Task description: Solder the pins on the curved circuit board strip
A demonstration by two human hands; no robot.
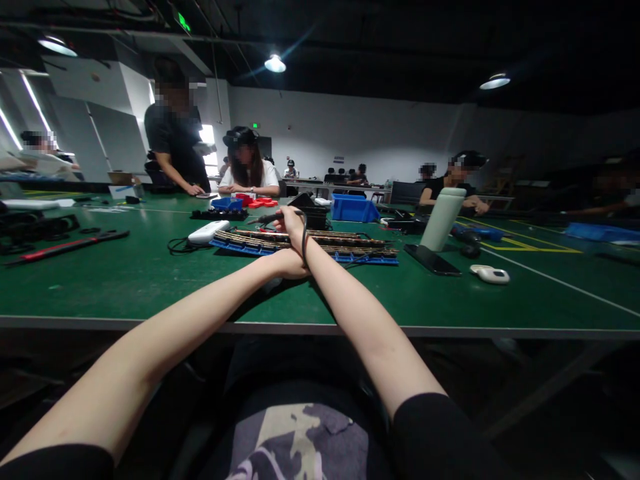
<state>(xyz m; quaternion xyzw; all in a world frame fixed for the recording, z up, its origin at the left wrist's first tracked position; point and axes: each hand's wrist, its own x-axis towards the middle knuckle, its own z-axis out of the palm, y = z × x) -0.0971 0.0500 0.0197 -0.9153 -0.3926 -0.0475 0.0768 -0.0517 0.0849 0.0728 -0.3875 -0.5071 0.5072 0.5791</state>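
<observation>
Long slatted strips with blue edges [370, 256] lie across the green table in front of me. My right hand [291, 224] is closed round a dark pen-shaped tool [267, 218] above the strips, its tip pointing left. From the tool a black cable loops down over my right wrist. My left hand [294, 263] reaches under the right forearm at the near edge of the strips; its fingers are hidden, so its hold cannot be made out. Left of the strips sits a white device [209, 232] with a black cord.
A pale green bottle [443, 219], a black phone [433, 260] and a white case [490, 274] stand or lie at the right. Behind the strips is a blue bin [355, 208]. A red-and-black tool [75, 247] lies left. Several people are beyond the table.
</observation>
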